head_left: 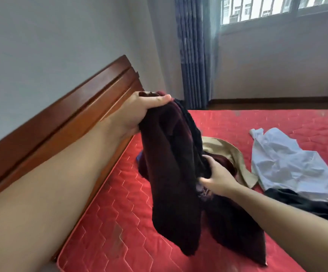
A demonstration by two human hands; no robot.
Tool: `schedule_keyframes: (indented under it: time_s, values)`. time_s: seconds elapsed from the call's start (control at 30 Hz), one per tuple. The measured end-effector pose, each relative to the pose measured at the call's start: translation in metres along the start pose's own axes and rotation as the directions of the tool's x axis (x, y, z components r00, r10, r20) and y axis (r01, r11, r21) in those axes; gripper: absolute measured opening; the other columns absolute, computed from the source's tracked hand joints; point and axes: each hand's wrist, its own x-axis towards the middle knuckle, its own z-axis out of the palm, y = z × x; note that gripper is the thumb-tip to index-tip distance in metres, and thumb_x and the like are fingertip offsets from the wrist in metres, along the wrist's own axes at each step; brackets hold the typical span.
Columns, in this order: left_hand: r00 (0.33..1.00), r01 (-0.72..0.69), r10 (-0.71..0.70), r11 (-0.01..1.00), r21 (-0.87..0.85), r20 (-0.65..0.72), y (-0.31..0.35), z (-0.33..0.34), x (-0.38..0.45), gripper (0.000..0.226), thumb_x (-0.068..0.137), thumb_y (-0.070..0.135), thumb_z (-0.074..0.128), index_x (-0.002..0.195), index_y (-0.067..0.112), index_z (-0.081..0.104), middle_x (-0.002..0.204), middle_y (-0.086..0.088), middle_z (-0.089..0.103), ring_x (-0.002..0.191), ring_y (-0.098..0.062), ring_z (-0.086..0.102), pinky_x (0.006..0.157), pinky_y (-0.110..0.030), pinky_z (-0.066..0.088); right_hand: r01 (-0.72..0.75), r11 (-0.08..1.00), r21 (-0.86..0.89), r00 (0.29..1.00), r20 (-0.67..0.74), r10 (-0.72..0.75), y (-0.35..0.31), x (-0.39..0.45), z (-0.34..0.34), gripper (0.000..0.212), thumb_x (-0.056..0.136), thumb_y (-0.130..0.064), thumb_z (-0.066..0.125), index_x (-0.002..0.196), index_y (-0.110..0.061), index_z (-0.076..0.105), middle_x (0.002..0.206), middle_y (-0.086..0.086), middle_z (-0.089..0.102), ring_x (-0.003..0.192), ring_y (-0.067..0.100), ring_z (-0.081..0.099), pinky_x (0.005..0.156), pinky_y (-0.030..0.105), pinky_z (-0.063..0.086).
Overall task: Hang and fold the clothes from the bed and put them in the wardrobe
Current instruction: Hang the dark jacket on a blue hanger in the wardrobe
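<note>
The left hand [137,112] grips the top of a dark maroon garment [171,173], holding it up over the red mattress [110,222] so it hangs down to the bed. The right hand [218,177] clutches a fold lower down. Beside it lie a tan garment [235,154], a white shirt [288,163] and black cloth [306,203].

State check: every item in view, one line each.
Dark maroon fleece garment: lifted, lower end trailing on the red quilted mattress.
Left hand: grips the garment's top.
Right hand: grips its middle.
Tan garment: crumpled on the mattress.
White shirt: crumpled, unfolded.
Black garment: heaped at the right edge.
</note>
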Motion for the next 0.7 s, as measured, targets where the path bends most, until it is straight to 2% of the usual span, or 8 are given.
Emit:
schedule_keyframes:
  time_s: [0.1, 0.23, 0.33, 0.43, 0.5, 0.57, 0.63, 0.7]
  values:
    - [0.997, 0.03, -0.031, 0.999, 0.018, 0.071, -0.014, -0.001, -0.001, 0.017, 0.073, 0.016, 0.073, 0.08, 0.0, 0.07, 0.075, -0.01, 0.072, 0.07, -0.021, 0.07, 0.071, -0.029, 0.059, 0.014, 0.997, -0.082, 1.0, -0.014, -0.015, 0.007, -0.002, 0.019, 0.068, 0.073, -0.032, 0.067, 0.136, -0.03, 0.044, 0.122, -0.005, 0.064, 0.111, 0.019, 0.061, 0.091, 0.039, 0.049]
    - [0.995, 0.037, -0.043, 0.997, 0.067, 0.093, -0.02, -0.018, -0.009, 0.013, 0.076, 0.016, 0.071, 0.079, 0.003, 0.071, 0.077, -0.01, 0.072, 0.072, -0.021, 0.07, 0.074, -0.03, 0.059, 0.012, 0.992, -0.122, 1.0, 0.012, -0.011, 0.002, 0.013, 0.021, 0.021, 0.075, -0.016, 0.062, 0.093, -0.025, 0.069, 0.084, -0.002, 0.072, 0.078, 0.021, 0.068, 0.068, 0.037, 0.055]
    - [0.996, 0.052, -0.058, 0.995, 0.085, 0.069, -0.018, -0.046, -0.02, 0.008, 0.078, 0.017, 0.071, 0.078, 0.01, 0.074, 0.08, -0.008, 0.073, 0.078, -0.02, 0.071, 0.071, -0.029, 0.058, 0.032, 0.993, -0.11, 0.999, 0.016, -0.03, 0.005, 0.026, -0.002, 0.022, 0.078, -0.011, 0.066, 0.084, -0.031, 0.069, 0.074, -0.009, 0.069, 0.069, 0.012, 0.066, 0.059, 0.029, 0.052]
    - [0.995, 0.102, -0.097, 0.974, 0.202, -0.034, -0.021, -0.074, -0.026, 0.005, 0.08, 0.016, 0.075, 0.083, 0.012, 0.076, 0.083, -0.006, 0.074, 0.082, -0.019, 0.072, 0.069, -0.025, 0.056, 0.071, 0.985, -0.158, 0.997, -0.006, -0.073, 0.01, 0.036, -0.043, 0.011, 0.079, -0.024, 0.073, 0.085, -0.033, 0.07, 0.074, -0.014, 0.068, 0.07, 0.007, 0.063, 0.059, 0.022, 0.047]
    - [0.977, 0.175, -0.11, 0.908, 0.381, -0.185, -0.031, -0.088, -0.027, 0.016, 0.076, 0.023, 0.081, 0.087, 0.013, 0.075, 0.086, -0.003, 0.074, 0.083, -0.016, 0.071, 0.071, -0.028, 0.055, 0.074, 0.972, -0.222, 0.997, -0.009, -0.078, 0.01, 0.039, -0.064, 0.006, 0.079, -0.031, 0.075, 0.084, -0.032, 0.071, 0.072, -0.014, 0.066, 0.068, 0.006, 0.061, 0.058, 0.022, 0.044]
    - [0.953, 0.238, -0.07, 0.773, 0.588, -0.294, -0.047, -0.095, -0.026, 0.035, 0.068, 0.037, 0.087, 0.092, 0.018, 0.07, 0.091, 0.004, 0.068, 0.084, -0.011, 0.064, 0.074, -0.027, 0.05, 0.059, 0.967, -0.247, 0.997, -0.03, -0.068, 0.009, 0.04, -0.08, 0.012, 0.077, -0.036, 0.077, 0.074, -0.029, 0.067, 0.065, -0.012, 0.063, 0.063, 0.009, 0.058, 0.055, 0.024, 0.04]
    - [0.962, 0.223, -0.034, 0.672, 0.706, -0.272, -0.062, -0.096, -0.027, 0.041, 0.063, 0.046, 0.087, 0.092, 0.027, 0.065, 0.092, 0.013, 0.059, 0.083, 0.0, 0.055, 0.068, -0.021, 0.041, 0.041, 0.964, -0.262, 0.997, -0.056, -0.058, 0.007, 0.039, -0.096, 0.021, 0.074, -0.04, 0.079, 0.068, -0.026, 0.065, 0.062, -0.008, 0.062, 0.063, 0.015, 0.058, 0.054, 0.025, 0.039]
    - [0.982, 0.173, -0.051, 0.609, 0.774, -0.18, -0.073, -0.094, -0.026, 0.042, 0.063, 0.047, 0.086, 0.093, 0.032, 0.061, 0.091, 0.018, 0.056, 0.082, 0.001, 0.053, 0.065, -0.017, 0.037, 0.031, 0.948, -0.318, 0.995, -0.077, -0.058, 0.003, 0.034, -0.115, 0.022, 0.071, -0.045, 0.079, 0.066, -0.028, 0.065, 0.063, -0.011, 0.062, 0.061, 0.009, 0.058, 0.049, 0.019, 0.036]
